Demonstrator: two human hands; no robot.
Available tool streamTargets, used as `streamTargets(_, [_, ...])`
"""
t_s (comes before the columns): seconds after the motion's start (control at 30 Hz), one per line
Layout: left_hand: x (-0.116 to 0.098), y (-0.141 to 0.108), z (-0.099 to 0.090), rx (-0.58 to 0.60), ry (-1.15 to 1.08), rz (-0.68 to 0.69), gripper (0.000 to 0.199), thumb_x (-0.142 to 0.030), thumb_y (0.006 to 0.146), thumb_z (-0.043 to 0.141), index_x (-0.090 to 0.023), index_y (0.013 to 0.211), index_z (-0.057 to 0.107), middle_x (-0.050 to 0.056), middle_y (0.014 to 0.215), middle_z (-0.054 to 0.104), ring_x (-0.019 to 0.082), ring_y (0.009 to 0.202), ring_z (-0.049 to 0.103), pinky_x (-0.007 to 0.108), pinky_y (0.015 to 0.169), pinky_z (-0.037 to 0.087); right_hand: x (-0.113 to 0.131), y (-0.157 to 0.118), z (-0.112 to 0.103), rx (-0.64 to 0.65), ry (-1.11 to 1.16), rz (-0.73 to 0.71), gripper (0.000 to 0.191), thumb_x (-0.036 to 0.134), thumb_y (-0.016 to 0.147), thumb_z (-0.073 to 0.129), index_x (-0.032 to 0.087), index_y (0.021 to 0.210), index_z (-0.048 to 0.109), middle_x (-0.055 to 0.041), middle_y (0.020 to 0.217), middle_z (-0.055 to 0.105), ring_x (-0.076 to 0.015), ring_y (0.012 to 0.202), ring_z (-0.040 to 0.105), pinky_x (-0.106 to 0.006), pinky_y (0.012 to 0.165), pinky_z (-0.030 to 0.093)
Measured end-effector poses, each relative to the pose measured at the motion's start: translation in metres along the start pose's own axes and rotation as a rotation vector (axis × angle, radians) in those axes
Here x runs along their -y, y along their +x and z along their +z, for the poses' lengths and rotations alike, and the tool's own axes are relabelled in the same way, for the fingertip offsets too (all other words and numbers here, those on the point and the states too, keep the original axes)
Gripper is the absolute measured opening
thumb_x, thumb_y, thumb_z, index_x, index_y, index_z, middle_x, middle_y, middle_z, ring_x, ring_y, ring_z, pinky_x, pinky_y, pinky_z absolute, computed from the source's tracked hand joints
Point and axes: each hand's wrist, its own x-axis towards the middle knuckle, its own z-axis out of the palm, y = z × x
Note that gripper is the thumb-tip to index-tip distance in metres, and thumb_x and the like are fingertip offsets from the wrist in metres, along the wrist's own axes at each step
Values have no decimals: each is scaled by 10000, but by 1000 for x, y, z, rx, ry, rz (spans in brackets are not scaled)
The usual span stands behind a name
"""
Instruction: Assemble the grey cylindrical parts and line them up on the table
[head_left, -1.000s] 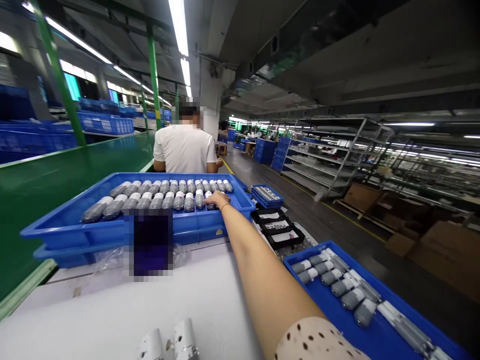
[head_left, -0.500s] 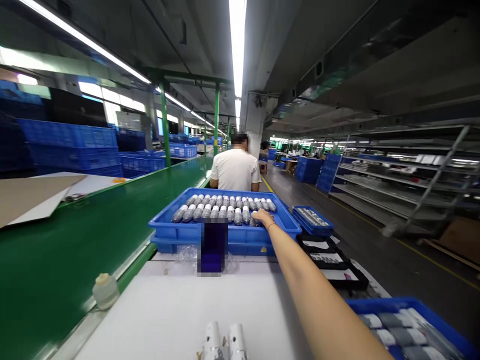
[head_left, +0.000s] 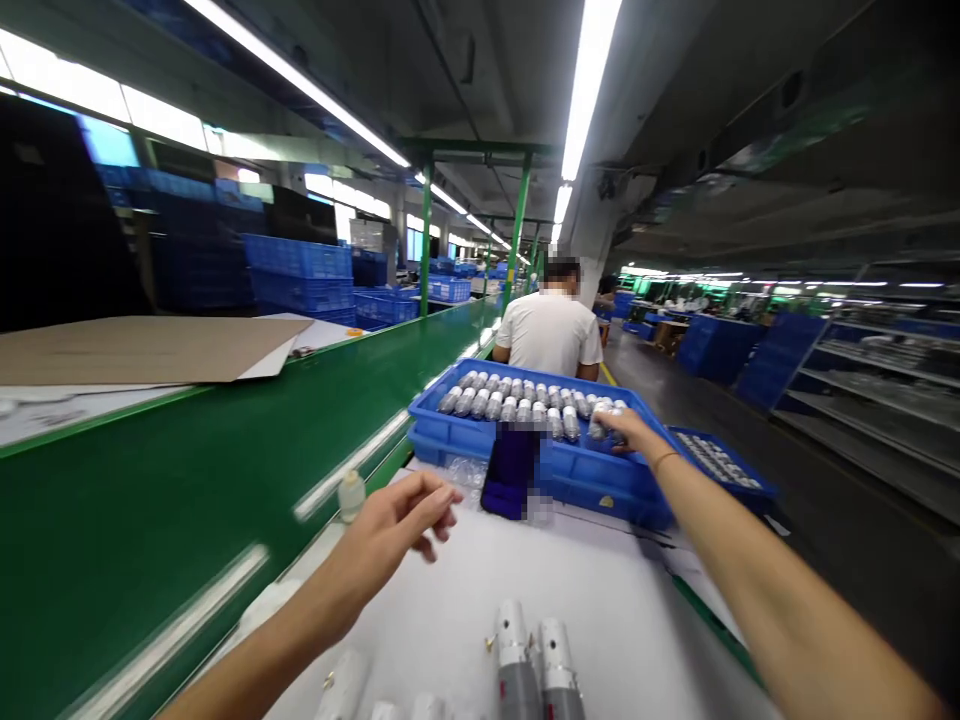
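Observation:
My right hand (head_left: 628,428) reaches into the near right part of a blue tray (head_left: 577,462), its fingers closed on a wrapped cylinder (head_left: 598,428). Two rows of similar wrapped cylinders (head_left: 525,408) with white ends lie in that tray. My left hand (head_left: 420,510) hangs over the white tabletop (head_left: 600,590), fingers loosely curled and apart, holding nothing. Between the hands a dark phone-like object (head_left: 510,470), partly pixelated, leans against the tray. Two white and grey cylinders (head_left: 513,650) lie at the near edge, and more white pieces (head_left: 345,685) lie to their left.
A small bottle (head_left: 351,495) stands beside the green conveyor (head_left: 360,390) on the left. Cardboard (head_left: 150,345) lies beyond the belt. A person in a white shirt (head_left: 551,330) sits behind the tray. Another blue tray (head_left: 720,470) is at the right.
The view has turned left, shifting the scene rightward. My left hand has come into view. My right hand remains at the tray, now with a wrapped cylinder in its fingers.

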Motion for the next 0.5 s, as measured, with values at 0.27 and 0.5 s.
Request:
streamTargets(0.27, [6, 13, 15, -1, -122, 14, 472, -507, 953, 495, -191, 1303, 492, 106, 1212, 597, 273, 1110, 605, 466, 867, 557, 57, -121, 6, 502, 346, -53, 219, 329, 975, 597, 144, 1090, 618, -49, 1020, 645, -159, 828, 648, -320, 701, 572])
streamTargets(0.5, [46, -5, 12, -27, 122, -85, 471, -479, 954, 516, -195, 1329, 493, 84, 1135, 644, 226, 925, 653, 459, 844, 546, 71, -251, 92, 846, 372, 70, 223, 295, 954, 625, 144, 1115, 599, -65, 1096, 618, -182, 901, 641, -326, 701, 582])
